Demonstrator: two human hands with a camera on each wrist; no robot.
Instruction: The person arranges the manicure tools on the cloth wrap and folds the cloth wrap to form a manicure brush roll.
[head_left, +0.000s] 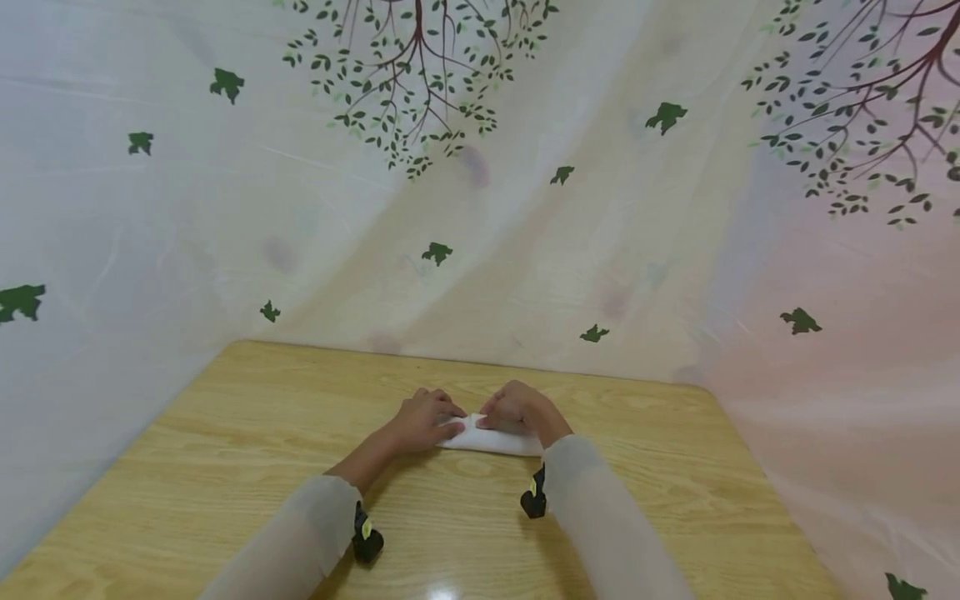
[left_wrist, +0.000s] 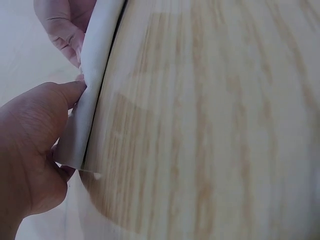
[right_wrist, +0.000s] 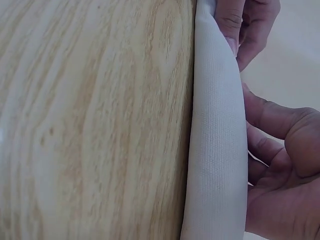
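Note:
A white cloth (head_left: pixel 491 442), folded or rolled into a long narrow strip, lies on the table in the head view. Fine ribs show on the cloth (right_wrist: pixel 217 135) in the right wrist view. My left hand (head_left: pixel 422 421) grips its left end; in the left wrist view that hand (left_wrist: pixel 35 140) has the thumb on the near face and fingertips showing beyond the end. At the far edge, right of the left hand, my right hand (head_left: pixel 519 407) pinches the cloth with curled fingers. Its far side is partly hidden by both hands.
The wood-grain table (head_left: pixel 225 492) has rounded far corners. Behind it hangs a pale curtain (head_left: pixel 337 250) printed with green leaves and branches. Each light sleeve has a dark camera (head_left: pixel 367 542) at the wrist.

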